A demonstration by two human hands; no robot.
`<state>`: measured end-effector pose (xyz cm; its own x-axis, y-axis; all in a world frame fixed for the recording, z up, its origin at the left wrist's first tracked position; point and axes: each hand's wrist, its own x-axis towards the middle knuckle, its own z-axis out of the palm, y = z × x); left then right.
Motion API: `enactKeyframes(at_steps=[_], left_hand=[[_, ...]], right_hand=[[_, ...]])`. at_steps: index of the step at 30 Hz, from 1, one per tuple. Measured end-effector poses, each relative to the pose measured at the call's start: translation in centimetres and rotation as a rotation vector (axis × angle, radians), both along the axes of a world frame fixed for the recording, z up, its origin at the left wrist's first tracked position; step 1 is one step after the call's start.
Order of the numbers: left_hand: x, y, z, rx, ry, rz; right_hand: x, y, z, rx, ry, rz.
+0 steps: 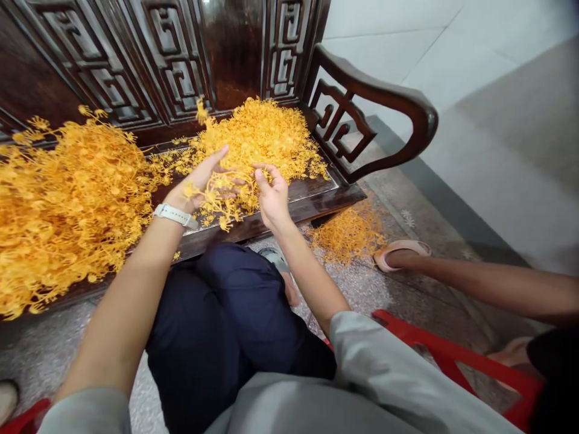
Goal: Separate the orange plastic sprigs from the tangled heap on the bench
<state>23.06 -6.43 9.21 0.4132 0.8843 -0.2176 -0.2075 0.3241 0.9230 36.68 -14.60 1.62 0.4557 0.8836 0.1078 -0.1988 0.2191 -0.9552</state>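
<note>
A cluster of yellow plastic flower-like pieces on thin stems [225, 191] hangs between my two hands above the front of the bench seat. My left hand [202, 176], with a pale watch on its wrist, cradles the cluster in its palm and fingers, its thumb raised. From the right, my right hand [273, 196] pinches the cluster's stem end between thumb and fingers. Just behind both hands lies a heap of loose yellow pieces [266, 129]. A larger heap of stemmed yellow pieces [67, 202] spreads over the bench left of my left forearm.
The dark carved wooden bench [301, 205] has a curved armrest [418, 120] at right. Thin orange-yellow stems [348, 235] are piled on the floor below it. Another person's slippered foot [400, 255] rests beside that pile. A red plastic stool [434, 346] stands at lower right.
</note>
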Motion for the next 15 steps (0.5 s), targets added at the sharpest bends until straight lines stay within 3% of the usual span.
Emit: enactKeyframes(at_steps=[3,7,11,15], left_hand=[[0.0,-0.6,-0.3,0.002,0.104,-0.003],[0.0,-0.3,-0.2,-0.077,0.209,-0.071],[0.2,0.2,-0.1,-0.168,0.044,-0.103],[0.7,0.1,-0.6,-0.074,0.011,-0.077]], right_hand=[[1.3,0.1,-0.5,-0.016,-0.057,-0.052],[2.2,-1.2,-1.0,-0.054,0.053,-0.067],[2.4,-3.3,-0.9,-0.117,0.287,0.055],[1.8,-5.2,-0.5,-0.152,0.52,0.264]])
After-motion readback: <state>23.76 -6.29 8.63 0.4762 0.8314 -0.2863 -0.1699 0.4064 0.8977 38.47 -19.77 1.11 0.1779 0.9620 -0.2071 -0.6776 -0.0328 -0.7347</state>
